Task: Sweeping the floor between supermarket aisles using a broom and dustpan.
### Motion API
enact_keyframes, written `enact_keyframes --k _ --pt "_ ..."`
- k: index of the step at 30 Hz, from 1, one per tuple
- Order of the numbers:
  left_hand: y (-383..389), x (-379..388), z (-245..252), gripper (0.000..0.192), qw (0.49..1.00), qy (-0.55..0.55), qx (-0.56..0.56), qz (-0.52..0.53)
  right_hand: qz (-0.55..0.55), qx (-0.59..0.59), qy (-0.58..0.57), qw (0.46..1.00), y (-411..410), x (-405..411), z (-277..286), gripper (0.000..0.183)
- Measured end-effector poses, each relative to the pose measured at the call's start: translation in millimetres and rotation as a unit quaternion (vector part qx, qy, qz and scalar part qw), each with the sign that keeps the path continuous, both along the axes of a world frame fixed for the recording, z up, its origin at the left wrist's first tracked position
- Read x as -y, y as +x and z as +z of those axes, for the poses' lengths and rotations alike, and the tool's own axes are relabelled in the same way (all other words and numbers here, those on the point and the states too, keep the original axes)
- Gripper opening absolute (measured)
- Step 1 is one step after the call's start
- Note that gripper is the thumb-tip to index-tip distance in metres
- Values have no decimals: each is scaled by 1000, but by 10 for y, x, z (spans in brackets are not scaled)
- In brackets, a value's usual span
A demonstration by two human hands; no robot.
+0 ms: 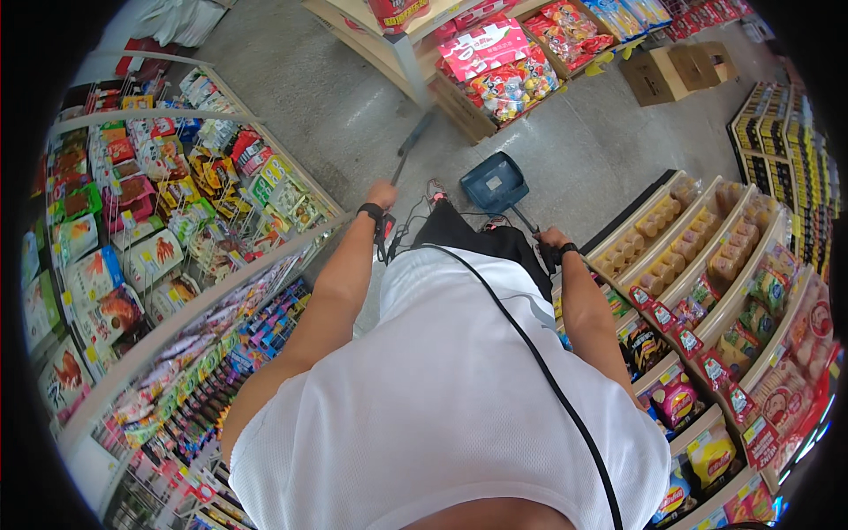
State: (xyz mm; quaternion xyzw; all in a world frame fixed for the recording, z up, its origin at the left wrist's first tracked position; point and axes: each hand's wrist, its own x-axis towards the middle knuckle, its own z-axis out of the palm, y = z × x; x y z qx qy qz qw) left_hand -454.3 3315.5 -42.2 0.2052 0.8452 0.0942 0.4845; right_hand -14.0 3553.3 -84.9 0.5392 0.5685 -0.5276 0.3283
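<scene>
My left hand (381, 195) grips the handle of a broom (415, 135), whose narrow dark head reaches toward the base of the shelf end ahead. In my right hand (552, 238) is the handle of a long-handled dustpan (494, 183). The blue pan lies on the grey floor (371, 112) in front of my feet, its open side turned away from me. A small pale label sits inside the pan; I cannot make out any sweepings. A shoe (436, 191) shows between the broom and the pan.
Racks of packaged snacks (159, 199) line the left side. Tiered shelves of jars and bags (689, 258) stand close on the right. Ahead, a cardboard box of candy bags (474, 129) juts over the floor at a shelf end (404, 66). Brown cartons (662, 76) sit farther right.
</scene>
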Motion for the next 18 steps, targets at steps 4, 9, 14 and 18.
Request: enact_keyframes --k 4,9,14,18 --pt "-115 -156 97 25 994 46 -80 -54 43 51 84 994 -163 -25 228 45" --pt "-352 -146 10 28 999 16 -3 -28 7 31 94 995 -395 13 174 43" --pt "-383 -192 -29 27 999 19 30 -7 0 -32 131 991 -548 -14 141 31" --pt "-229 -206 10 15 998 59 -1 -2 73 -26 180 981 -643 -129 102 34"
